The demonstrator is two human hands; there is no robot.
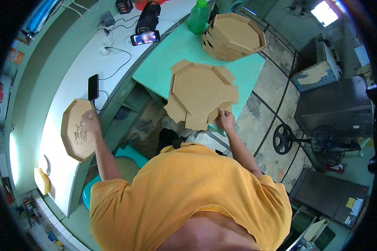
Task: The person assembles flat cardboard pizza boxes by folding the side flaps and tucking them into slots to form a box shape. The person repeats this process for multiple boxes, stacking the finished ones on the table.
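Note:
On the green table lies a brown octagonal cardboard tray, partly folded: its far and left walls stand up, while several flaps on the near and right sides spread flat. My right hand pinches its near right flap at the table's edge. To the left, on the white counter, sits a second octagonal cardboard tray with a loose heap of thin short sticks in it. My left hand is over that tray beside the heap, fingers curled together; whatever they hold is too small to make out.
A stack of folded octagonal trays stands at the table's far right, beside a green bottle. Along the white counter lie two phones, cables and a yellow sponge-like block. A fan stands at the right.

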